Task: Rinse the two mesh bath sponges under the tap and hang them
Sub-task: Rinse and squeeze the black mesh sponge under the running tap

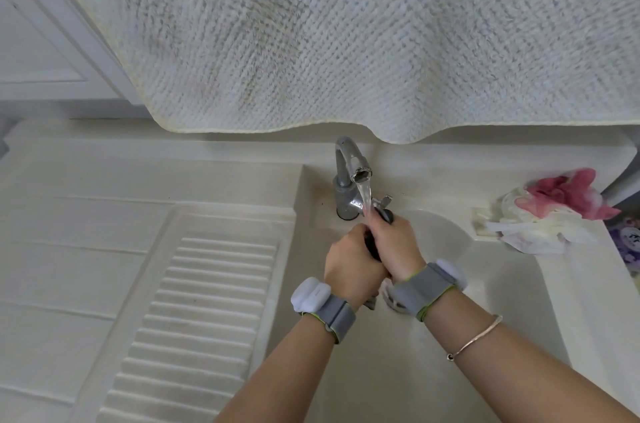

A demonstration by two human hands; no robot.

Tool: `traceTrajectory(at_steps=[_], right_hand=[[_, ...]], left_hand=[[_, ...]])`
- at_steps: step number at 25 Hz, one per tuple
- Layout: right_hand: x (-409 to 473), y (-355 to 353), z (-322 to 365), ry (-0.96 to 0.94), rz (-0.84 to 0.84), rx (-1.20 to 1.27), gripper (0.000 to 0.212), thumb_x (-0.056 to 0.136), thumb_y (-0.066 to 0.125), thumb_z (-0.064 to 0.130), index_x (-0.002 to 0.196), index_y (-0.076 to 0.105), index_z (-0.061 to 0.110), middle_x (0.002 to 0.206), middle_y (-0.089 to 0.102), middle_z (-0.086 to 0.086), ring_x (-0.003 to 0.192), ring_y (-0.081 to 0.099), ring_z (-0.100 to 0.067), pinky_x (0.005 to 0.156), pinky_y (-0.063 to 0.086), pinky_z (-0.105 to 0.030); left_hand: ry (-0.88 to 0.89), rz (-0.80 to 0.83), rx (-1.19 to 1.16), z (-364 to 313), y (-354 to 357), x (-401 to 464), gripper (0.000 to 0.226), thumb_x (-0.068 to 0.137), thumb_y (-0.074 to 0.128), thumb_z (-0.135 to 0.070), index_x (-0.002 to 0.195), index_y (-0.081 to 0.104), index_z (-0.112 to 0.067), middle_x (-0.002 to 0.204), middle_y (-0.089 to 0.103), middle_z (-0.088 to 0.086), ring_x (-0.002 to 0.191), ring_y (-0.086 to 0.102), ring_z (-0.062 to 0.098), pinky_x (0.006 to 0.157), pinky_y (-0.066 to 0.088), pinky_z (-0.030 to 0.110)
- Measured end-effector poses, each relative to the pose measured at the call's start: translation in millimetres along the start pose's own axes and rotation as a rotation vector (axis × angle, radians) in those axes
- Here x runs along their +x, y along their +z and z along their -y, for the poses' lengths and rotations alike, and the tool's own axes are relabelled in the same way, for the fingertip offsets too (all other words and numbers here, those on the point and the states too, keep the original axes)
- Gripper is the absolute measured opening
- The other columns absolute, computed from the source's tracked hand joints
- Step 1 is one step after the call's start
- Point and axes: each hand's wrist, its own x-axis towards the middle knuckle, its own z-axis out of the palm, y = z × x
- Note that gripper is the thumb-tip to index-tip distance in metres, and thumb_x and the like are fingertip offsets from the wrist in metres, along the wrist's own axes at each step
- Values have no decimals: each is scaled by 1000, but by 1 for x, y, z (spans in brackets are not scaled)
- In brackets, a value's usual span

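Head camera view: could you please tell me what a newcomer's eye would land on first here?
Probably the two hands, left hand and right hand, squeezing a dark sponge under the running tap at the centre. Next, the big white towel hanging overhead, and the pink and white sponge on the sink ledge at right.

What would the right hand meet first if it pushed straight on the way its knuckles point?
Probably the tap: the right hand, gripping a dark sponge, points up-frame at the tap's base and handle, already under the running water. Depth is unclear.
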Motion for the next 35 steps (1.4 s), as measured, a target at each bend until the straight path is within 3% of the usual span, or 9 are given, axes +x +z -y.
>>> traceTrajectory(at_steps=[3,7,13,15,17,21,25,29,35], right_hand=[[7,-10,-6,123,-29,156,31,88,59,45,75,65,17,90,70,-14,90,66,-31,90,52,-45],[6,-24,-7,231,8,556,36,90,57,41,94,67,6,98,70,-17,86,68,-30,76,55,-40],[-8,-28,-6,275,236,407,52,80,62,54,122,57,24,112,68,-1,101,65,-20,67,53,-29],[-12,-31,-6,230,313,322,48,79,66,48,121,56,27,109,70,-1,99,67,-20,66,56,-28],[-14,-31,-7,208,296,351,35,86,65,22,120,57,15,96,73,-6,85,70,-21,62,56,-29],[-15,-39,-10,393,155,518,19,97,41,14,91,57,6,50,65,-5,41,61,-16,38,46,-20],[-20,-40,-10,396,310,630,35,101,37,25,93,65,5,75,74,-12,64,71,-22,60,54,-31],[-17,-43,-9,348,275,571,27,96,44,21,85,63,6,63,69,-10,54,67,-22,50,53,-24],[-18,-43,-18,289,374,336,44,85,63,41,120,61,15,106,72,-8,95,70,-24,73,57,-31]], left_hand=[[2,56,-76,13,-1,2,59,69,75,-21,121,48,-21,119,53,1,109,53,20,87,46,30],[18,311,-419,39,-10,4,107,50,84,-32,143,32,-34,135,47,-10,125,45,8,108,39,34],[-9,43,-501,37,-17,0,70,54,81,-35,116,51,-41,96,70,-14,87,68,3,78,58,31],[34,178,-501,36,-23,1,82,61,82,-21,129,40,-39,92,69,-13,73,68,4,65,59,33],[79,367,-674,31,-25,-3,90,71,79,-6,140,30,-35,105,70,-6,84,69,13,67,57,33],[-284,166,-1033,37,-32,8,49,90,62,-17,135,44,-26,106,68,-4,99,62,18,83,50,32],[-276,357,-942,42,-30,4,46,78,69,-27,122,60,-22,105,70,-3,96,63,18,87,48,33],[-284,80,-933,44,-22,8,17,90,63,-11,107,64,-7,101,70,12,88,68,23,81,56,35],[-225,34,-887,36,-22,5,12,97,51,-7,99,63,-8,86,71,3,75,69,12,64,54,21]])
